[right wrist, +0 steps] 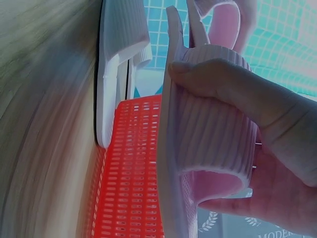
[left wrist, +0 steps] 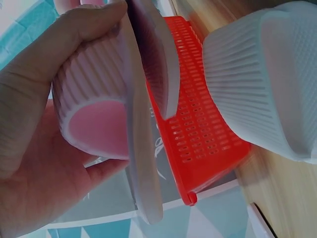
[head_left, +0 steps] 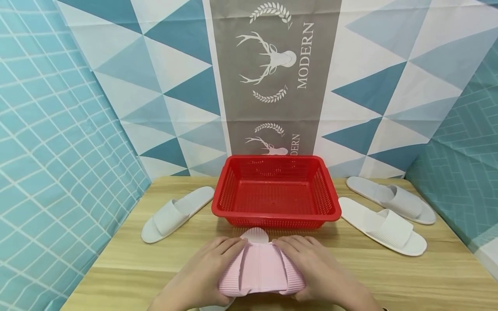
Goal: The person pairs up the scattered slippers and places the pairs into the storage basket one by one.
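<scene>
A pair of pink slippers is held up side by side over the table, in front of the red basket. My left hand grips the left pink slipper by its ribbed strap, thumb near the sole's edge. The right pink slipper is in my right hand, fingers curled round its strap. In the right wrist view, the thumb of that hand presses where strap and sole meet. Partly hidden below the pair lies a white slipper.
Left of the basket a white slipper lies on the wooden table. Two more lie to its right, a white slipper in front and a greyish-white slipper behind. A patterned cloth wall stands behind the basket.
</scene>
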The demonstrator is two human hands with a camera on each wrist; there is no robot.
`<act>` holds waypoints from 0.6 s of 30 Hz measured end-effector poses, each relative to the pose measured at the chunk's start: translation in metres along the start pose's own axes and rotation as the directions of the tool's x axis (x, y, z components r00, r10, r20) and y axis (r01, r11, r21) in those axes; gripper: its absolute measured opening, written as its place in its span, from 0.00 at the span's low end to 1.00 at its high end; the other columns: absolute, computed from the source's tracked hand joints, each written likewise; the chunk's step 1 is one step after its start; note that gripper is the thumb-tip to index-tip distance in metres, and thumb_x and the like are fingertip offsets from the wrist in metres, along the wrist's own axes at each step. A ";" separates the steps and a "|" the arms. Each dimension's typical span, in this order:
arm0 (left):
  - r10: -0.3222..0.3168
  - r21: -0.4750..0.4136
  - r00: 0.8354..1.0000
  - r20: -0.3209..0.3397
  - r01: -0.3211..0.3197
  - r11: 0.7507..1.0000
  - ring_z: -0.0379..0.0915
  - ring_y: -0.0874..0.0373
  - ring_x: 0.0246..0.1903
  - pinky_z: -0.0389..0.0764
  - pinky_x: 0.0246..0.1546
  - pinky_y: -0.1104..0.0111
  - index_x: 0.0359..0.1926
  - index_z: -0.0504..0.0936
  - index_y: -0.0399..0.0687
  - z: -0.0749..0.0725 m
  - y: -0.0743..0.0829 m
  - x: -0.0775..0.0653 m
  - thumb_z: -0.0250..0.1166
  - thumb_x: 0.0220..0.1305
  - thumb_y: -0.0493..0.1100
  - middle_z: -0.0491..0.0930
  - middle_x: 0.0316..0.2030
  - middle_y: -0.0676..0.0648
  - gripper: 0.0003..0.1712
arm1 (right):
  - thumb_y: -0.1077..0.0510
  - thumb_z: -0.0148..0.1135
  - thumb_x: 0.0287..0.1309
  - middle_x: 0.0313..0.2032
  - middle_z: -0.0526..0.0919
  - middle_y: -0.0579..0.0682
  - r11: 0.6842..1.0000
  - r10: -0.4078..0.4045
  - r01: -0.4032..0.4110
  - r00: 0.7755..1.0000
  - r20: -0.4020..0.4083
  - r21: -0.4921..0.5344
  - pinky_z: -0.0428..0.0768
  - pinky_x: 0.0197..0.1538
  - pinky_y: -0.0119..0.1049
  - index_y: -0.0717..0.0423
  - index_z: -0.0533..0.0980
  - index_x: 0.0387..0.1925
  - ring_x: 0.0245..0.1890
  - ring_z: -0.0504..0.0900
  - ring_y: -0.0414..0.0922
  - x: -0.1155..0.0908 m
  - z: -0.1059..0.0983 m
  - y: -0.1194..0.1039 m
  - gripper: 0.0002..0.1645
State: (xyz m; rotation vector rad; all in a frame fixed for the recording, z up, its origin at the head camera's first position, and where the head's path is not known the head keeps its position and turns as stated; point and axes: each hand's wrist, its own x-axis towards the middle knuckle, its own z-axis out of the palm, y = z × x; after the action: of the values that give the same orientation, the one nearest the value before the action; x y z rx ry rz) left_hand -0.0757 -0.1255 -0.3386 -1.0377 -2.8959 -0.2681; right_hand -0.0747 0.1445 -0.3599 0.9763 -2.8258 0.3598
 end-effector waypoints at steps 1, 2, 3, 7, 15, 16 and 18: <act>0.008 0.005 1.000 -0.009 -0.008 1.000 0.68 0.57 0.59 0.76 0.61 0.56 0.68 0.65 0.53 0.000 0.001 0.000 0.80 0.30 0.53 0.73 0.61 0.55 0.59 | 0.43 0.83 0.20 0.58 0.77 0.40 1.000 -0.011 0.011 1.000 -0.016 -0.006 0.75 0.62 0.50 0.47 0.67 0.64 0.59 0.74 0.43 0.000 0.000 0.000 0.61; 0.013 0.007 1.000 -0.015 -0.013 1.000 0.68 0.58 0.58 0.75 0.61 0.57 0.68 0.66 0.53 0.001 0.001 0.001 0.80 0.29 0.52 0.73 0.61 0.55 0.59 | 0.43 0.83 0.19 0.58 0.77 0.40 1.000 -0.023 0.023 0.999 -0.032 -0.017 0.76 0.61 0.49 0.47 0.67 0.63 0.58 0.74 0.43 0.001 0.001 -0.001 0.61; 0.011 0.003 1.000 -0.010 -0.011 1.000 0.68 0.57 0.58 0.75 0.61 0.57 0.68 0.65 0.53 0.000 0.002 0.001 0.81 0.29 0.52 0.73 0.61 0.55 0.59 | 0.43 0.83 0.18 0.57 0.77 0.40 0.999 -0.030 0.029 0.999 -0.044 -0.024 0.76 0.61 0.49 0.47 0.68 0.63 0.58 0.74 0.42 0.001 0.001 -0.001 0.61; 0.005 0.002 1.000 -0.001 -0.005 1.000 0.67 0.57 0.58 0.75 0.61 0.56 0.68 0.65 0.53 -0.001 0.003 0.003 0.81 0.29 0.52 0.73 0.61 0.55 0.59 | 0.43 0.83 0.17 0.57 0.77 0.40 0.999 -0.039 0.037 0.997 -0.062 -0.041 0.76 0.60 0.48 0.48 0.68 0.62 0.58 0.74 0.42 0.001 0.001 -0.002 0.61; 0.031 -0.004 0.999 -0.028 -0.031 1.000 0.68 0.58 0.58 0.76 0.60 0.57 0.67 0.66 0.51 0.001 0.003 0.002 0.80 0.31 0.54 0.74 0.60 0.55 0.57 | 0.43 0.83 0.19 0.57 0.77 0.40 1.000 -0.016 0.016 0.999 -0.036 -0.020 0.76 0.61 0.50 0.47 0.68 0.63 0.58 0.74 0.43 0.004 0.002 -0.004 0.61; 0.032 -0.005 0.999 -0.029 -0.032 0.999 0.68 0.58 0.58 0.76 0.60 0.57 0.67 0.66 0.52 0.001 0.003 0.003 0.80 0.31 0.54 0.74 0.60 0.55 0.57 | 0.43 0.83 0.18 0.57 0.77 0.40 1.000 -0.018 0.017 0.999 -0.046 -0.023 0.77 0.60 0.50 0.47 0.68 0.63 0.58 0.74 0.43 0.004 0.002 -0.004 0.61; 0.034 -0.005 0.999 -0.037 -0.034 0.999 0.68 0.58 0.58 0.76 0.60 0.58 0.67 0.66 0.51 0.002 0.004 0.003 0.80 0.31 0.54 0.74 0.60 0.56 0.57 | 0.43 0.83 0.18 0.57 0.78 0.40 0.999 -0.020 0.018 0.998 -0.067 -0.027 0.77 0.60 0.49 0.47 0.68 0.63 0.57 0.74 0.42 0.005 0.003 -0.005 0.61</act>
State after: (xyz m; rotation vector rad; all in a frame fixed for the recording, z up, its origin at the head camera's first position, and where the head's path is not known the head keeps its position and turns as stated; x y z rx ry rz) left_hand -0.0759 -0.1202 -0.3393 -1.0700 -2.8439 -0.2914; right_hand -0.0759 0.1369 -0.3610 0.9670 -2.7523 0.3456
